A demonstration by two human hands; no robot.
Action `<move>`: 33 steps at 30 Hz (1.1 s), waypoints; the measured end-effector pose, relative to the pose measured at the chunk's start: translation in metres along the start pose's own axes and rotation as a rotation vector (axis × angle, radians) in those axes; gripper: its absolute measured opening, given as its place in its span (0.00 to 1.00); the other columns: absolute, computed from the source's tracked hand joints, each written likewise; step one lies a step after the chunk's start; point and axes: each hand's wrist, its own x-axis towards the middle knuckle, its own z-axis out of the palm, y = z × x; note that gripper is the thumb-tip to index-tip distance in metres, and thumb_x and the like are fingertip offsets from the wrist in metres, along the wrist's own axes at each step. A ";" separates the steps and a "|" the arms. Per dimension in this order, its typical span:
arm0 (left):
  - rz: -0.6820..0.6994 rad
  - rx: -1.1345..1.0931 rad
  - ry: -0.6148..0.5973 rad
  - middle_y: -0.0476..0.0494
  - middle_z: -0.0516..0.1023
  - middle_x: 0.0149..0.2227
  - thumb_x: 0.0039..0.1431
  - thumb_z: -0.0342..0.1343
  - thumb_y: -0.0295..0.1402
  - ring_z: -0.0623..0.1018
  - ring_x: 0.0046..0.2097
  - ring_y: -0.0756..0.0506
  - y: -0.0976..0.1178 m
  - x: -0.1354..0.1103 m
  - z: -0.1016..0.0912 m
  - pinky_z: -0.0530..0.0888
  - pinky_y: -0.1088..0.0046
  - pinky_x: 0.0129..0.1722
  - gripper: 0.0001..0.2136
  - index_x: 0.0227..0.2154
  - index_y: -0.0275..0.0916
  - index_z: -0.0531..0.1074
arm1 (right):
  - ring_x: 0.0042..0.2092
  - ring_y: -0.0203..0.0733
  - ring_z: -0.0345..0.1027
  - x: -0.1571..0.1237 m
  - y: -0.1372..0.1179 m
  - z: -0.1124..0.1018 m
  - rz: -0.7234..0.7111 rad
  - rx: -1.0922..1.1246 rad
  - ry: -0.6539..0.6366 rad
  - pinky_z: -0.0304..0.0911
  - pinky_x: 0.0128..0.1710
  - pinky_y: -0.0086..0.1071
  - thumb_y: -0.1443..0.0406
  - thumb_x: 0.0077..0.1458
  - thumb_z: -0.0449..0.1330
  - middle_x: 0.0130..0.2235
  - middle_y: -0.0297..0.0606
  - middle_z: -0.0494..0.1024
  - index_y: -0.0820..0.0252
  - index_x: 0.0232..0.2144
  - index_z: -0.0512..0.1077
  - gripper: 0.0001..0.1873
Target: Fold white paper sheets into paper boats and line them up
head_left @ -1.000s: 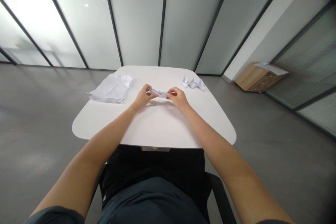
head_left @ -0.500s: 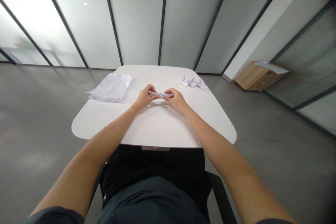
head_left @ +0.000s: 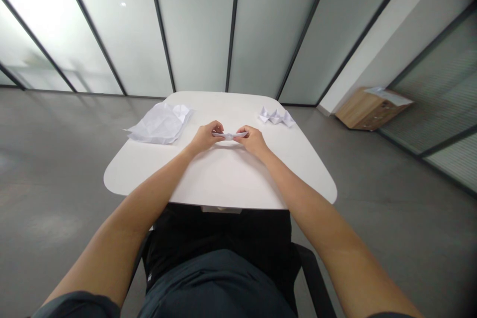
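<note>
A narrow piece of folded white paper is held just above the table, stretched sideways between both hands. My left hand pinches its left end, and my right hand grips the right end between thumb and fingers. The paper's middle is visible between the fingertips; its two ends are partly covered. Right of the hands, 3 folded paper boats stand in a row near the table's far right edge. Loose, creased white paper sheets lie in a pile to the left.
The white table has rounded corners, and its near edge is close to my lap. A chair armrest is at my right. A wooden cabinet stands on the floor farther right. Frosted glass panels rise behind the table.
Both hands keep hold of the folded paper. The fingers have shifted slightly outward along its ends, and the paper looks a little straighter. The camera view has moved a touch.
</note>
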 end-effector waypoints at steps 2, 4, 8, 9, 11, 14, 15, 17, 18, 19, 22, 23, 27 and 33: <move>-0.010 0.008 0.013 0.48 0.82 0.36 0.49 0.69 0.35 0.81 0.39 0.45 0.000 0.000 0.000 0.75 0.69 0.42 0.16 0.40 0.42 0.73 | 0.31 0.40 0.70 0.000 0.002 0.000 0.007 -0.003 -0.007 0.65 0.34 0.33 0.60 0.46 0.71 0.29 0.31 0.79 0.56 0.33 0.78 0.11; -0.033 0.027 0.013 0.48 0.82 0.37 0.49 0.69 0.36 0.81 0.39 0.44 -0.003 0.000 -0.001 0.76 0.69 0.42 0.16 0.40 0.42 0.72 | 0.33 0.41 0.72 0.001 0.005 -0.002 0.005 -0.024 -0.031 0.67 0.36 0.34 0.62 0.48 0.70 0.31 0.32 0.81 0.56 0.36 0.79 0.11; -0.058 0.074 -0.013 0.48 0.82 0.37 0.52 0.66 0.36 0.81 0.38 0.44 -0.014 0.001 -0.003 0.76 0.68 0.41 0.12 0.39 0.42 0.75 | 0.36 0.43 0.77 0.005 0.012 -0.006 -0.010 -0.096 -0.097 0.71 0.41 0.36 0.67 0.52 0.67 0.35 0.34 0.84 0.56 0.44 0.82 0.15; -0.062 0.078 -0.025 0.48 0.83 0.36 0.53 0.65 0.37 0.81 0.38 0.44 -0.017 0.002 -0.004 0.76 0.68 0.41 0.11 0.39 0.42 0.75 | 0.36 0.43 0.78 0.005 0.014 -0.007 -0.016 -0.117 -0.104 0.72 0.43 0.37 0.67 0.52 0.67 0.35 0.35 0.85 0.55 0.45 0.82 0.16; -0.068 0.092 -0.048 0.47 0.83 0.37 0.53 0.65 0.37 0.81 0.38 0.44 -0.022 0.003 -0.006 0.76 0.67 0.43 0.10 0.38 0.41 0.77 | 0.38 0.43 0.79 0.007 0.017 -0.009 -0.036 -0.154 -0.104 0.73 0.46 0.38 0.69 0.53 0.68 0.38 0.36 0.86 0.55 0.46 0.83 0.17; -0.061 0.088 -0.090 0.44 0.84 0.42 0.52 0.66 0.35 0.82 0.41 0.43 -0.024 0.003 -0.009 0.78 0.66 0.46 0.10 0.38 0.41 0.77 | 0.40 0.44 0.80 0.008 0.022 -0.012 -0.066 -0.173 -0.105 0.73 0.50 0.40 0.70 0.52 0.69 0.43 0.38 0.86 0.54 0.51 0.82 0.23; -0.060 0.083 -0.098 0.44 0.84 0.43 0.52 0.66 0.34 0.83 0.42 0.43 -0.023 0.002 -0.010 0.78 0.66 0.47 0.11 0.39 0.41 0.77 | 0.41 0.44 0.80 0.008 0.023 -0.013 -0.069 -0.169 -0.112 0.73 0.51 0.40 0.71 0.51 0.70 0.44 0.39 0.86 0.53 0.52 0.81 0.24; -0.067 0.083 -0.087 0.43 0.84 0.45 0.51 0.65 0.32 0.83 0.43 0.43 -0.020 0.000 -0.010 0.79 0.66 0.47 0.13 0.41 0.41 0.77 | 0.43 0.44 0.81 0.008 0.026 -0.015 -0.078 -0.157 -0.135 0.73 0.53 0.41 0.71 0.51 0.70 0.45 0.38 0.87 0.52 0.53 0.81 0.25; -0.071 0.085 -0.073 0.43 0.84 0.46 0.51 0.65 0.31 0.83 0.43 0.43 -0.019 0.000 -0.011 0.79 0.66 0.47 0.15 0.43 0.42 0.76 | 0.44 0.44 0.81 0.008 0.028 -0.017 -0.085 -0.151 -0.147 0.73 0.54 0.41 0.71 0.51 0.70 0.45 0.38 0.87 0.52 0.53 0.81 0.25; -0.072 0.083 -0.058 0.43 0.83 0.47 0.50 0.64 0.29 0.83 0.44 0.43 -0.018 -0.001 -0.011 0.79 0.66 0.47 0.16 0.44 0.42 0.75 | 0.44 0.44 0.81 0.008 0.029 -0.018 -0.092 -0.144 -0.157 0.73 0.54 0.41 0.70 0.52 0.69 0.46 0.38 0.87 0.52 0.53 0.82 0.25; -0.068 0.078 -0.036 0.43 0.83 0.47 0.48 0.62 0.25 0.83 0.45 0.43 -0.019 0.001 -0.016 0.79 0.67 0.45 0.18 0.44 0.42 0.74 | 0.44 0.44 0.82 0.009 0.031 -0.023 -0.103 -0.125 -0.179 0.74 0.53 0.41 0.69 0.53 0.68 0.45 0.38 0.87 0.52 0.52 0.82 0.23; -0.075 0.089 -0.025 0.43 0.83 0.46 0.47 0.61 0.24 0.83 0.45 0.43 -0.021 0.002 -0.019 0.78 0.67 0.45 0.18 0.43 0.42 0.74 | 0.44 0.44 0.82 0.009 0.031 -0.025 -0.103 -0.117 -0.184 0.74 0.53 0.41 0.69 0.53 0.68 0.45 0.38 0.87 0.53 0.52 0.82 0.22; -0.165 0.229 0.126 0.46 0.83 0.39 0.49 0.55 0.22 0.81 0.38 0.43 -0.032 0.007 -0.033 0.74 0.67 0.42 0.13 0.36 0.42 0.76 | 0.45 0.46 0.82 0.009 0.034 -0.033 -0.098 -0.080 -0.204 0.74 0.53 0.42 0.67 0.53 0.69 0.46 0.39 0.87 0.53 0.50 0.83 0.21; -0.209 0.341 0.149 0.47 0.81 0.27 0.50 0.53 0.24 0.77 0.31 0.44 -0.042 0.006 -0.039 0.71 0.68 0.37 0.10 0.27 0.43 0.77 | 0.45 0.48 0.82 0.010 0.042 -0.035 -0.104 -0.058 -0.177 0.74 0.53 0.43 0.64 0.53 0.69 0.44 0.39 0.87 0.54 0.44 0.85 0.15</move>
